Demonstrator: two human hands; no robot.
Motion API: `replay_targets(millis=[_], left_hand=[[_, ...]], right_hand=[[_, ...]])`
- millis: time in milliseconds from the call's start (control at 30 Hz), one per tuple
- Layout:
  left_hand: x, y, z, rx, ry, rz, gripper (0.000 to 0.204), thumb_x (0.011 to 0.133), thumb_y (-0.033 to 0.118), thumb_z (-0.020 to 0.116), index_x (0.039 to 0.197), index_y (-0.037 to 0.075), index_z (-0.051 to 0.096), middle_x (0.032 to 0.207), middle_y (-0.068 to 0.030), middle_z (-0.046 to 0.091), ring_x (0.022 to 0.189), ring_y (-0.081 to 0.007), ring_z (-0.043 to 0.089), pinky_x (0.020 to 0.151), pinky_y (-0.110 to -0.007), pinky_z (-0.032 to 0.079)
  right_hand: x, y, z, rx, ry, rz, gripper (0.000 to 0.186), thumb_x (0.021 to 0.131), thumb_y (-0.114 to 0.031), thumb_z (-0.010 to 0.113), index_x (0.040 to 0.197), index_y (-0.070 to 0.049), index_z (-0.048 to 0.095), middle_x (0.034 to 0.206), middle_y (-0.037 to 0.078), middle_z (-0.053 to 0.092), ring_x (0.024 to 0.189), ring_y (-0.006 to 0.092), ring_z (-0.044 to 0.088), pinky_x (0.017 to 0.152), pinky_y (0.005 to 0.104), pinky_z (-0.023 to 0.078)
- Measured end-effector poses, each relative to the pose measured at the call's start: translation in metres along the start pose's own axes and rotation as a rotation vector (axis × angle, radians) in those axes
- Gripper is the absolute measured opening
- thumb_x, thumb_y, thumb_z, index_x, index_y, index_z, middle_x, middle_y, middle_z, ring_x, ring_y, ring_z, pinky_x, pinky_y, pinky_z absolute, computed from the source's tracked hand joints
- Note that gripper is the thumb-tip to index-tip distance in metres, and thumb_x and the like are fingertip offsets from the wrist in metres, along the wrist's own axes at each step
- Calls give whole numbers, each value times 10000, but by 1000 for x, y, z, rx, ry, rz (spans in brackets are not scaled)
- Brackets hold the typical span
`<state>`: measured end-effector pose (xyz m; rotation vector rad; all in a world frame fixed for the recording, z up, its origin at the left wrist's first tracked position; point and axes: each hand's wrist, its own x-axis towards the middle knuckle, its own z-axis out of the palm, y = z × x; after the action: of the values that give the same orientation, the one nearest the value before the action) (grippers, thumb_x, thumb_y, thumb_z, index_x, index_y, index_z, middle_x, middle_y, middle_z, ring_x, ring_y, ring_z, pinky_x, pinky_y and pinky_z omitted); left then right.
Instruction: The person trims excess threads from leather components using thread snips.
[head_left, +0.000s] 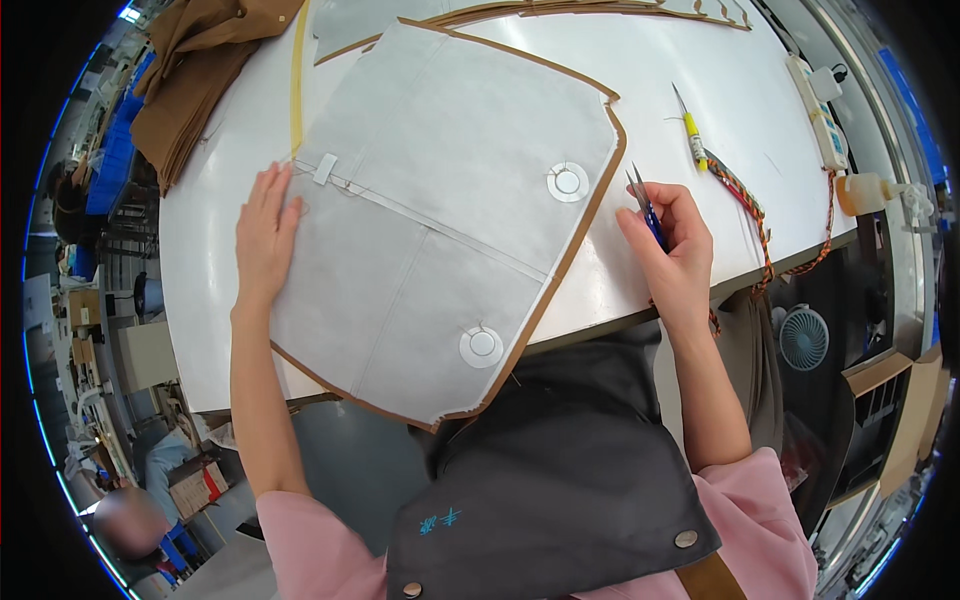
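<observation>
A large pale grey fabric panel (440, 150) with brown edging lies wrong side up on the white table, its near corner hanging over the front edge. A seam strip (450, 232) crosses it, with a small white tab (325, 168) at its left end and loose threads beside that. Two round white discs (568, 182) sit near the right edge, threads sticking out by them. My left hand (268, 235) rests flat along the panel's left edge, fingers stretched out. Just off the right edge, my right hand (675, 235) grips blue-handled thread snips (645, 205), blades pointing up and away.
A yellow-handled awl (692, 135) lies to the right, near a braided cord (750, 205). A power strip (820, 115) and a bottle (868, 194) line the right side. Folded brown fabric (195, 95) is piled far left; a yellow tape (298, 75) runs beside it. More brown-edged pieces (590, 8) lie behind.
</observation>
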<state>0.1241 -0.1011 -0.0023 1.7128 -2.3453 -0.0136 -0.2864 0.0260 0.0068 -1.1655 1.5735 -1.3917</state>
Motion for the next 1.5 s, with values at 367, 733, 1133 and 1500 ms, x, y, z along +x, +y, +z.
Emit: replay_targets(millis=[367,733,1133,1500], left_hand=[[-107,58,-25,-198,132,-88,613,954,241,569,1477,-12,376,1531,-239,354,1424,-387,335,1153,-432,284],[-128,193,-29,-269,-110,289,467,884,-62,536,1349,-11,530,1366,-234,541,1298,-340,527,1040,-393,450],[-93,153,-39,-1941,55,-760,387,1030,140,454,1384,-15,450,1276,-122,597,1112,-198,623,902,-330,539],[-97,177,-30,-1876,42,-749,384,1014,107,478,1369,-40,470,1261,-124,603,1119,-182,610,925,-301,508]], right_hand=[[-1,2,-4,11,46,-29,212,886,-91,718,1029,-15,581,785,-68,541,682,-5,437,600,164,339],[-2,-3,-1,133,121,-17,180,899,-85,707,1023,-24,591,783,-76,545,679,-13,424,602,163,329],[-6,2,-9,255,171,-10,153,929,-61,662,1059,-16,593,814,-82,520,699,-19,415,626,158,328],[-15,-12,14,-104,-52,-197,229,865,-68,733,1064,-43,622,711,-58,494,630,27,412,557,200,349]])
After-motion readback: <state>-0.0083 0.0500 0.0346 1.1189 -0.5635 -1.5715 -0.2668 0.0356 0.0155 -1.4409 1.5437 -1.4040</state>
